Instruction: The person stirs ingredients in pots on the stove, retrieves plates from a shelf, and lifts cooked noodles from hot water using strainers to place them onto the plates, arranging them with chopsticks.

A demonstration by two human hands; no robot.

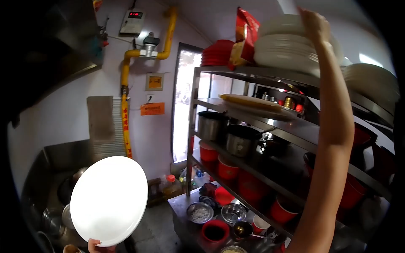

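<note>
A large white oval plate [109,200] is tilted up at the lower left, and my left hand [100,246] grips its bottom edge. My right arm reaches up across the right side of the view. At its end, my right hand [316,27] is at the stack of white plates [284,48] on the top shelf, its fingers bent over the upper edge. Whether the fingers hold a plate is hidden. Beside the stack stand a red and gold packet [244,38] and a pile of red plates [217,52].
The metal shelf rack [253,111] holds steel pots [242,141], a yellow-rimmed plate [252,102] and red containers [228,168]. Bowls [200,212] stand on the steel counter [179,206] below. A yellow pipe [125,80] runs down the wall. More plates [371,86] are stacked at right.
</note>
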